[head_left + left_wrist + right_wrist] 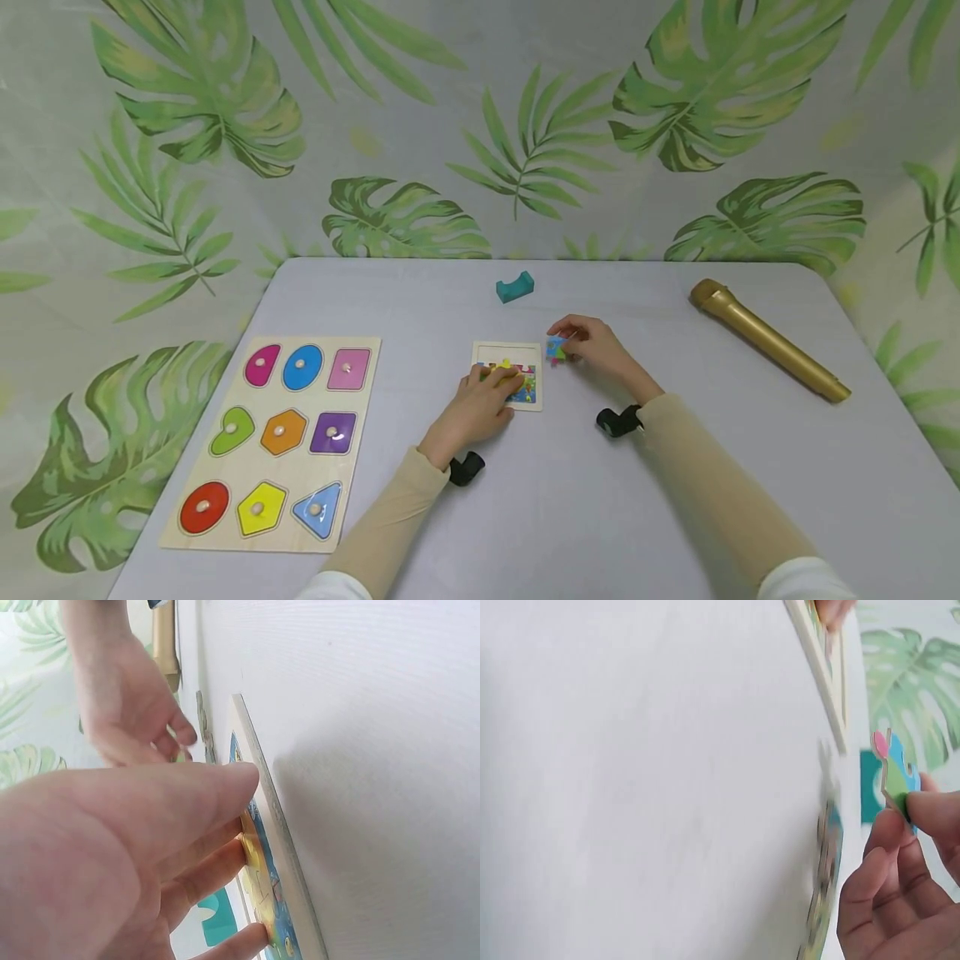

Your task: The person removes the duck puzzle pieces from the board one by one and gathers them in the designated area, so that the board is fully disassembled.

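A small wooden jigsaw puzzle lies in a pale tray frame at the middle of the table. My left hand rests over its lower left, fingers extended and fingertips touching the colourful pieces; the hand hides part of the picture. Just right of the frame, my right hand pinches a blue, green and pink jigsaw piece between thumb and fingers. The right wrist view shows that piece raised off the table. Below it there, more jigsaw pieces lie on the table, blurred.
A wooden shape board with several knobbed coloured shapes lies at the left. Behind the puzzle sits a teal curved block. A gold microphone lies at the back right. Leaf-patterned cloth hangs behind the table.
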The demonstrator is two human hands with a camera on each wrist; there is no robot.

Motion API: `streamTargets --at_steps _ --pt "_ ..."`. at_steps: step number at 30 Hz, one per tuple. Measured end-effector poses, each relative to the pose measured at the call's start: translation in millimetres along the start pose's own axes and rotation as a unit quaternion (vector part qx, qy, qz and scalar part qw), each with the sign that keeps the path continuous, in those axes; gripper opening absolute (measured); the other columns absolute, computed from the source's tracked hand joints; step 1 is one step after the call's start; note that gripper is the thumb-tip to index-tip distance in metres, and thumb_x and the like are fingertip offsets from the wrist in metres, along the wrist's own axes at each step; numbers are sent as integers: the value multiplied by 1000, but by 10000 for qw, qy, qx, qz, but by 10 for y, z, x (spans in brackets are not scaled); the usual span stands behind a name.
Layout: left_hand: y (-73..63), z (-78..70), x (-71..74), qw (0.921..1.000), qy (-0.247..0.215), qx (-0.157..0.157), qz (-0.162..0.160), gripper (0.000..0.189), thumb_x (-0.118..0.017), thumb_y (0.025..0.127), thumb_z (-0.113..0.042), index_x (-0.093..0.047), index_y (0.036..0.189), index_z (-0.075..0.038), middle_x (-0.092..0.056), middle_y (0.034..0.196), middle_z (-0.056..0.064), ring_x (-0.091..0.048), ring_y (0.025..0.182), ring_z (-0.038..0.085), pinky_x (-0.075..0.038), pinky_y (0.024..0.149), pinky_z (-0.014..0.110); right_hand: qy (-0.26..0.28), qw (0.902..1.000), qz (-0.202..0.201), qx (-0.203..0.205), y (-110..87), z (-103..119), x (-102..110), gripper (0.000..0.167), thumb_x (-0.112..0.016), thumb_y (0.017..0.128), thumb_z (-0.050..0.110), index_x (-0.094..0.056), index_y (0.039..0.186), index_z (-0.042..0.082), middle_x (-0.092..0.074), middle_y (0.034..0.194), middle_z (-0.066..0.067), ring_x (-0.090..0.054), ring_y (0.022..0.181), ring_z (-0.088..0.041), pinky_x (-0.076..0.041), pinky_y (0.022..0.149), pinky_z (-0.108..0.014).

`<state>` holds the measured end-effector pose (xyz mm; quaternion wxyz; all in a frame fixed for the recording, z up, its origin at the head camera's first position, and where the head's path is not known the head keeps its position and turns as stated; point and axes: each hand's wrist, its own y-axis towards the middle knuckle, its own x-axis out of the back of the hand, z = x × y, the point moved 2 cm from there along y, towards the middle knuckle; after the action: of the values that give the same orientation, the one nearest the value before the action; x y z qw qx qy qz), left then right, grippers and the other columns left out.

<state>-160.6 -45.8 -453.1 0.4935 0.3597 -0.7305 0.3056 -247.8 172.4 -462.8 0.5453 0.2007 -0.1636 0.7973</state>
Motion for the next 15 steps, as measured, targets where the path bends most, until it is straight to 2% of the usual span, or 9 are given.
streamTargets --at_steps 9,15 --pt "-4 -9 11 10000 -23 52 -8 48 -58 96 -20 -47 142 -12 -43 145 4 -35 125 36 -34 99 49 10 9996 -283 -56 -236 -236 442 24 -55 89 -3 -63 112 -5 -59 103 -21 -52 77 -22 -47 61 -29" --pt "-5 -10 -2 10000 -2 73 -4 48 -58 96 -20 -47 143 -12 -42 145 5 -34 126 36 -34 100 49 -133 9989 -405 -200 -351 -358 628 24 -55 89 -3 -62 111 -7 -60 100 -23 -53 73 -21 -47 58 -28"
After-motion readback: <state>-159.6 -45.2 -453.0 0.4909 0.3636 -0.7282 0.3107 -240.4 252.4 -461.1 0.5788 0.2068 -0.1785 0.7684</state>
